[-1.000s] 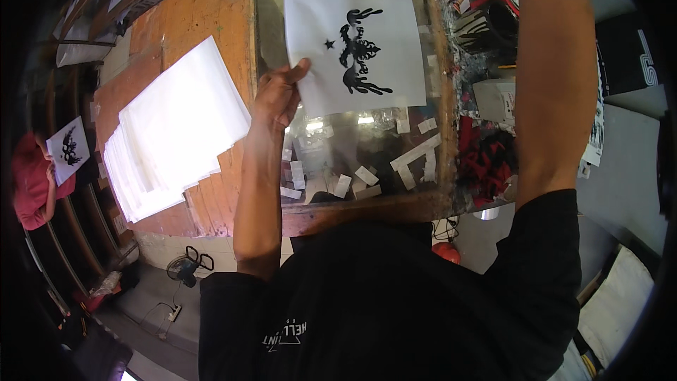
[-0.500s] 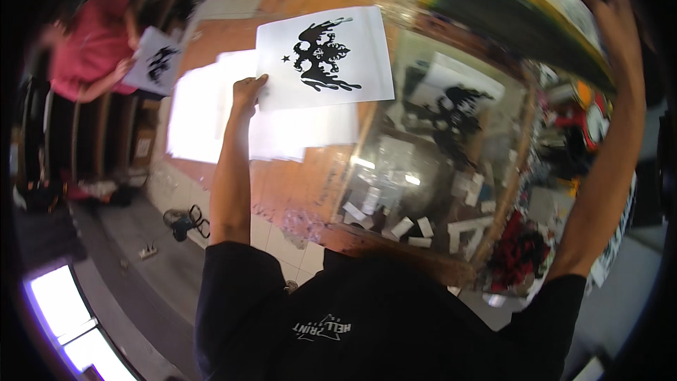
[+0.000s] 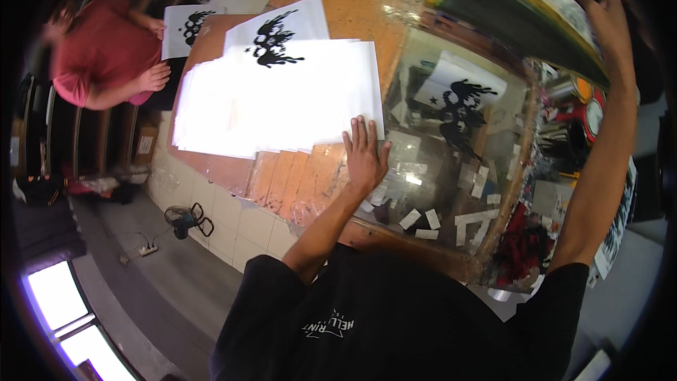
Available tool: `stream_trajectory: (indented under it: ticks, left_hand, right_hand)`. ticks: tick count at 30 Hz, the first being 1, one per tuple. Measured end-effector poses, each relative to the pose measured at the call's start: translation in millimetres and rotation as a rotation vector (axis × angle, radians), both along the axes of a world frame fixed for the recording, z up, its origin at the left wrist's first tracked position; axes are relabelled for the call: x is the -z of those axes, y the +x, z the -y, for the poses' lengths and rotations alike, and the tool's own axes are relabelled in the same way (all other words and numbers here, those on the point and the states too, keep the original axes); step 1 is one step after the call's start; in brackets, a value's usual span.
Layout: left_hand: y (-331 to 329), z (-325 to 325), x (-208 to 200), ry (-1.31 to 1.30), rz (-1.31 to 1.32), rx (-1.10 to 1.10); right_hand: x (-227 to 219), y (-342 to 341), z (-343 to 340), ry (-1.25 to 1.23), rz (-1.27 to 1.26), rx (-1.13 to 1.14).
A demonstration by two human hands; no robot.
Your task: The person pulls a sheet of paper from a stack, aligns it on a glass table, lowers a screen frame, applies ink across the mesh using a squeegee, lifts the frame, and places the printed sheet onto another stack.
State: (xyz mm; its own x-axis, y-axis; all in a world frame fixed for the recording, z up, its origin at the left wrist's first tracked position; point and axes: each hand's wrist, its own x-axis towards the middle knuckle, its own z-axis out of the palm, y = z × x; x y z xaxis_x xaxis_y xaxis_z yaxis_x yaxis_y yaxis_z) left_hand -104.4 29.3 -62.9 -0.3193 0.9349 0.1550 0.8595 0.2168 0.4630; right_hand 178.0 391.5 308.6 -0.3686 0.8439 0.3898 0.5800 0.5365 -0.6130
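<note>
My left hand (image 3: 366, 155) lies flat with fingers stretched on the near right corner of a stack of white sheets (image 3: 296, 99), beside the glass panel (image 3: 416, 197) set in the table. A white sheet with a black winged print (image 3: 275, 39) lies at the stack's far side. Under or on the glass is another sheet with the same black design (image 3: 462, 102); I cannot tell which. At the upper right, my right hand (image 3: 605, 17) is closed at the edge of a raised, tilted screen-printing frame (image 3: 508, 28) with a green and yellow border; its fingertips are partly lost in shadow.
A person in a red shirt (image 3: 113, 49) stands at the left beside another printed sheet (image 3: 185, 25). Paint cans (image 3: 592, 116) and red rags (image 3: 518, 247) crowd the table's right side. Pieces of pale tape (image 3: 427, 226) dot the glass. A small fan (image 3: 185, 221) stands on the floor.
The printed sheet left my left hand and now lies at the far side of the stack. That hand moved right and nearer, onto the white sheets. The other person's sheet moved right.
</note>
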Motion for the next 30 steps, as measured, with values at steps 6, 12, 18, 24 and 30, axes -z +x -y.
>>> stream_trajectory:
  ticks: [6, 12, 18, 24, 30]
  left_hand:
    - [27, -18, -27, 0.162, 0.069, -0.058]
    - [8, -23, -28, 0.161, 0.219, -0.153]
    - [-14, -32, -24, 0.087, 0.486, -0.207]
    - [30, -60, -50, 0.181, 0.308, 0.006]
    - [107, -88, -15, -0.079, -0.042, 0.016]
  right_hand:
    - [-15, -55, 76, 0.223, -0.103, -0.077]
    - [-24, -47, 79, 0.057, -0.070, -0.062]
    - [-15, -43, 82, 0.121, -0.043, -0.043]
    - [-18, -43, 87, 0.132, 0.039, 0.044]
    - [-8, -30, 66, 0.334, 0.017, -0.017]
